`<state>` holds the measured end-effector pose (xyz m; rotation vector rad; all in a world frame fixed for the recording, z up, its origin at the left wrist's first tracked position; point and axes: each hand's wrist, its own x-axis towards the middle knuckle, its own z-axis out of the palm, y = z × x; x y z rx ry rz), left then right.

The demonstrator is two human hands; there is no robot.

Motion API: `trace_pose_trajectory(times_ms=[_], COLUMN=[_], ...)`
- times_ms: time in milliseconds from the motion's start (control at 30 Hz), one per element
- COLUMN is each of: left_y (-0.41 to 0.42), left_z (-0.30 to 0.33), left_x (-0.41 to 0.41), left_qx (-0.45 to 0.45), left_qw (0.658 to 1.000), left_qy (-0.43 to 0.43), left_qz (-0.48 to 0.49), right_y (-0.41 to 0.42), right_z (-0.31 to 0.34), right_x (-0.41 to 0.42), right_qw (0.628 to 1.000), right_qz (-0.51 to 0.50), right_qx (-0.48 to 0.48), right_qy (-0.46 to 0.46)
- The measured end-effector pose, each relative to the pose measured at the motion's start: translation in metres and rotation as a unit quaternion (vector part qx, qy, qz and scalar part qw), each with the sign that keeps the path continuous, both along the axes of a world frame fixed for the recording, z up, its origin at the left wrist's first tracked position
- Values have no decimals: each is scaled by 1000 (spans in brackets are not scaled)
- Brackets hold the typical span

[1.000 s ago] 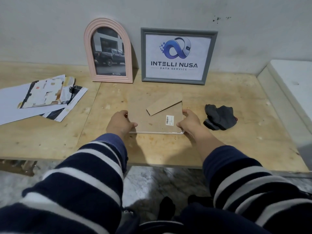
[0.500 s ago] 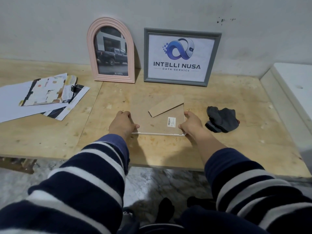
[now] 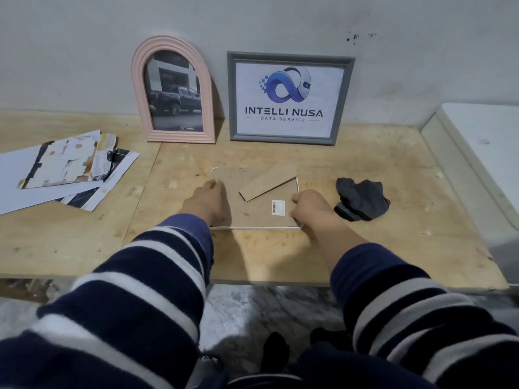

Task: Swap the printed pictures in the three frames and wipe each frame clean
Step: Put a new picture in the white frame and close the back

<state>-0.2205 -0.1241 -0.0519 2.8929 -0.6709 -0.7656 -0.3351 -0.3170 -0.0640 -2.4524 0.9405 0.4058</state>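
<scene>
A white frame (image 3: 257, 227) lies face down in the middle of the wooden table (image 3: 280, 256), its brown backing board and folded stand (image 3: 266, 182) facing up. My left hand (image 3: 209, 202) rests on the frame's left side, fingers on the backing. My right hand (image 3: 307, 206) grips the frame's right edge near the barcode sticker. A pink arched frame (image 3: 172, 94) with a truck photo and a grey frame (image 3: 288, 98) with a logo print lean against the wall. A dark grey cloth (image 3: 361, 199) lies right of the frame.
Loose printed pictures and white sheets (image 3: 64, 169) are spread at the table's left. A white raised ledge (image 3: 483, 153) borders the right side. The table's front edge runs just below my forearms, with marbled floor beneath.
My left hand has slid farther onto the backing board along the left side. The right hand stays at the right edge. The frame still lies flat.
</scene>
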Motion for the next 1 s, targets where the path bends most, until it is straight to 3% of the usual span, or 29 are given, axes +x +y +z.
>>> trace_pose_trajectory(times_ms=[133, 300, 633, 1000], left_y=[-4, -1, -11, -9], left_z=[4, 1, 18, 11], left_x=[6, 14, 18, 24], left_qx=[30, -16, 72, 97], left_qw=[998, 1000, 997, 985], left_qy=[-12, 10, -18, -74], left_qz=[-47, 3, 0, -123], right_y=[-6, -4, -2, -4], right_z=[1, -7, -11, -4], right_x=[-2, -6, 7, 15], right_qw=[997, 983, 998, 996], right_qz=[-45, -119, -16, 50], right_qx=[46, 60, -31, -59], right_qy=[-36, -129, -56, 37])
